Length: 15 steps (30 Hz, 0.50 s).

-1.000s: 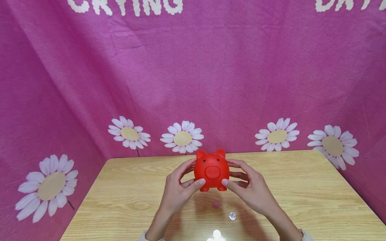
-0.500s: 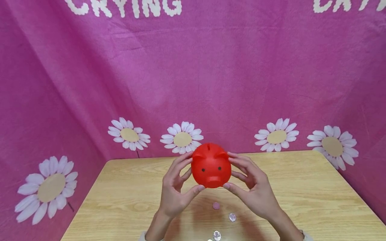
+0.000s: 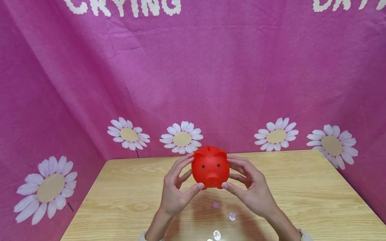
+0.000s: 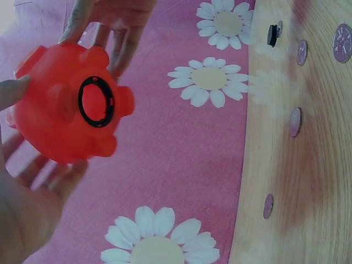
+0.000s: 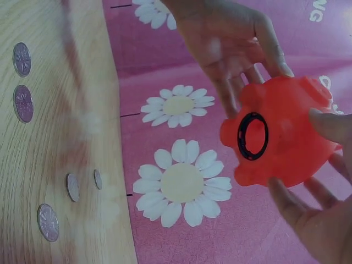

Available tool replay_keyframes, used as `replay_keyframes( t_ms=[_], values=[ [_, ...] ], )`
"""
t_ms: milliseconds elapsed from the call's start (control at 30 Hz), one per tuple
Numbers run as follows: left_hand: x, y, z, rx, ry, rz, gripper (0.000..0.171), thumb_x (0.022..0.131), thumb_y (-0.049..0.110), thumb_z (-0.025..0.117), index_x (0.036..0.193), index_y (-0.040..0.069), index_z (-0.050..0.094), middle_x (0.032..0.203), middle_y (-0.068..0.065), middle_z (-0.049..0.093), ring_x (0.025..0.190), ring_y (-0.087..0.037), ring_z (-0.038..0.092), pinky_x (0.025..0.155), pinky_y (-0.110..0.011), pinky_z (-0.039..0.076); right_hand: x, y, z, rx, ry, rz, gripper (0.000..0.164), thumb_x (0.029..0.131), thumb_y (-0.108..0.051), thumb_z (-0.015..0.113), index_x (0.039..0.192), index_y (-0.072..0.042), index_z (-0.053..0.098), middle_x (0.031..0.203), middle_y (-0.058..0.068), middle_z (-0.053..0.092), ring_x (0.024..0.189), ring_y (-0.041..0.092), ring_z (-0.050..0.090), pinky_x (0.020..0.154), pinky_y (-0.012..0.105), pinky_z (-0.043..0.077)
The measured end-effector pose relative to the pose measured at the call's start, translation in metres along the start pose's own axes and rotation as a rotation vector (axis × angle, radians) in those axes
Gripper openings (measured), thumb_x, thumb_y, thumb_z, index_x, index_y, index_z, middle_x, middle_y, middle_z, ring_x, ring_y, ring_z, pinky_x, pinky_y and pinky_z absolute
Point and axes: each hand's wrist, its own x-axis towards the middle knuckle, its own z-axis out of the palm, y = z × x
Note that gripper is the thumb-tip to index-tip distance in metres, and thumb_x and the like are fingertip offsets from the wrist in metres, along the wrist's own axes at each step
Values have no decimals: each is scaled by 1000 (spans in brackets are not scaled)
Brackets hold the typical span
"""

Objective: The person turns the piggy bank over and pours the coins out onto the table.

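A red piggy bank [image 3: 210, 169] is held up above the table by both hands, its snout toward the head camera and its coin slot just visible on top. My left hand [image 3: 178, 187] grips one side, thumb at the lower front and fingers behind. On the other side my right hand [image 3: 251, 187] grips it the same way. In the left wrist view the underside of the piggy bank [image 4: 55, 118] shows a black ring [image 4: 96, 102] around an open hole, between its stubby feet. The right wrist view shows the same ring [image 5: 253, 136].
Several coins lie on the wooden table [image 3: 129, 201] below the hands, among them a pinkish coin [image 3: 215, 205] and two silver ones [image 3: 232, 216]. In the left wrist view a small black round piece [image 4: 272, 35] is beside a coin. A pink daisy-print cloth [image 3: 211, 83] hangs behind.
The piggy bank first tipped forward and rose slightly, bringing its coin slot into sight, then tilted partly back and came down a little. Both hands kept their grip. The coins stayed in place.
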Motion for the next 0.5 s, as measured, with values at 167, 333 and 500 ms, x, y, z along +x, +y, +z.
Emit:
replay_keyframes(
  t_ms=[167, 333, 500],
  values=[
    [0, 6, 2, 64, 56, -204, 57, 90, 11, 86, 143, 17, 66, 140, -7, 71, 126, -29, 70, 87, -35, 67, -1, 0, 1, -104, 26, 109, 54, 93, -3, 82, 144, -12, 64, 142, 9, 69, 115, 8, 75, 87, 29, 67],
    [1, 6, 4, 98, 67, -354, 48, 93, 20, 86, 138, 21, 71, 134, -4, 74, 114, -32, 73, 77, -33, 69, -1, -2, 2, -175, 11, 219, 44, 100, -16, 77, 142, -13, 67, 139, 14, 72, 104, 11, 79, 82, 27, 67],
    [1, 3, 4, 158, 39, -476, 43, 98, 32, 80, 137, 17, 71, 129, -12, 75, 102, -27, 76, 70, -35, 69, -1, -1, 5, -187, -11, 356, 41, 103, -25, 74, 142, -13, 68, 128, 19, 74, 88, 14, 80, 71, 29, 67]
  ],
)
